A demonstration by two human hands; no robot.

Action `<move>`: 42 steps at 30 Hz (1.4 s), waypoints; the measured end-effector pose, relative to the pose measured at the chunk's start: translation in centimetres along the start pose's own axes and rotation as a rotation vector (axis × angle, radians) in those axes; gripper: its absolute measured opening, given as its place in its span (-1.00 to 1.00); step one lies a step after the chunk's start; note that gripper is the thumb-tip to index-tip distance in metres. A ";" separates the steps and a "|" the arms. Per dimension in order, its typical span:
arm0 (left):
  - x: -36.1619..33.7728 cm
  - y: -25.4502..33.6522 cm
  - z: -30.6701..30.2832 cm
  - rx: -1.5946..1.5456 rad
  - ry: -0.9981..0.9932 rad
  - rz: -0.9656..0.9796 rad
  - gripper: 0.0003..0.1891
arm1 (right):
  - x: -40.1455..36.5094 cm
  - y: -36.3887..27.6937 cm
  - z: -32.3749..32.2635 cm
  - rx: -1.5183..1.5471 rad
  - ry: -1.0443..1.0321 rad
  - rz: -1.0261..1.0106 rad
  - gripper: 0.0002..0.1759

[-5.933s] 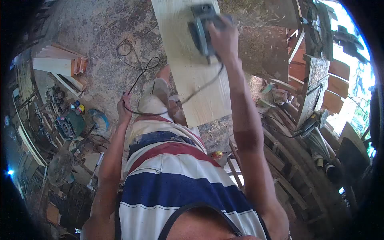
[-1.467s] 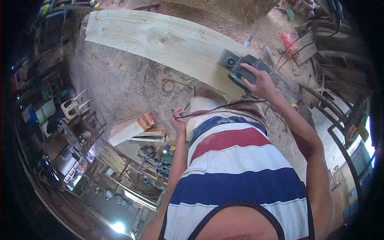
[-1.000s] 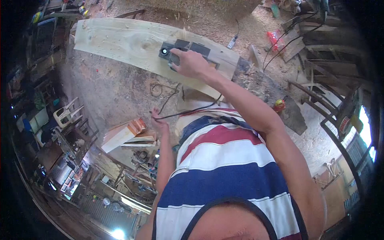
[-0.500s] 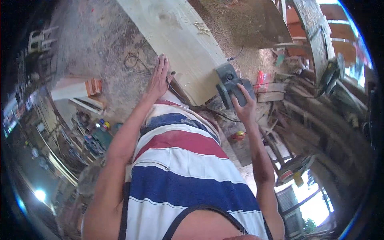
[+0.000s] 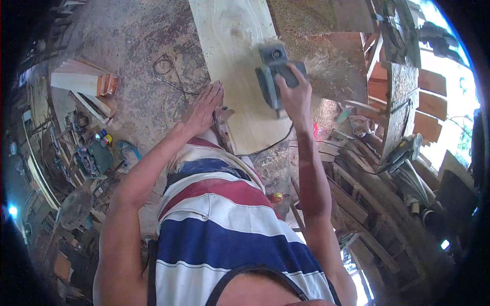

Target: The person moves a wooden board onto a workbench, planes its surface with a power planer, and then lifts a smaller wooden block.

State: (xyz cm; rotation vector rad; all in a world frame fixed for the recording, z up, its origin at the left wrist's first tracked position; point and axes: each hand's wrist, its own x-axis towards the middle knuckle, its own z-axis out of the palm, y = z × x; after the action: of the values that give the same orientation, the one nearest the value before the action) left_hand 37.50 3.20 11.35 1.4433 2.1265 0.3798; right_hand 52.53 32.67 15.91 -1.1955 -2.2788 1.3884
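A pale wooden board runs from the top of the view down toward my waist. On its right side sits a dark electric planer, and my right hand is wrapped round its handle. Wood chips fly out to the planer's right. My left hand lies at the board's left edge with its fingers stretched out, gripping nothing. The planer's black cord crosses the near end of the board and passes by my left hand.
Sawdust covers the floor. Stacked wooden pieces lie at the left, near scattered tools and a green case. Timber lengths and a dark power tool are on the right. A loose cable lies beyond my left hand.
The planer has moved forward along the board in my right hand, and chips now spray from it. My left hand stays by the board's left edge while the view has shifted.
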 end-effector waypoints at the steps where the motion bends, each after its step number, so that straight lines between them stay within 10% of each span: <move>1: 0.0 0.0 -0.2 -0.016 -0.017 -0.012 -0.25 | 2.1 -1.1 0.6 -0.001 0.001 0.006 -0.44; 9: 0.5 -1.0 -0.4 -0.027 0.008 0.019 -0.35 | 25.2 -5.2 8.1 0.141 0.051 -0.461 -0.61; 12: 0.2 -1.7 -1.3 -0.143 0.074 0.014 -0.41 | 25.5 -9.1 7.1 0.239 -0.085 -0.279 -0.63; 19: -6.9 -6.6 0.0 -0.591 0.339 -0.553 -0.54 | 2.8 -1.5 2.1 0.044 -0.020 -0.309 -0.53; 22: -10.9 -8.4 1.5 -0.290 0.514 -0.551 -0.58 | -13.0 4.4 -0.5 -0.007 -0.039 -0.128 -0.41; 27: -13.6 -8.6 3.6 -0.325 0.360 -0.680 -0.58 | -24.1 5.1 -2.7 -0.022 -0.032 0.082 -0.38; 42: -8.7 -10.9 -2.6 -0.591 0.552 -0.701 -0.52 | 13.9 -7.8 6.7 0.017 0.048 -0.077 -0.45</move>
State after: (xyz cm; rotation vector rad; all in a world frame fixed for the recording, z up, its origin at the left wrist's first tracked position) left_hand 30.08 -8.89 10.33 0.2329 2.4540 1.0898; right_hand 35.76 36.81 15.80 -1.1118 -2.2506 1.3342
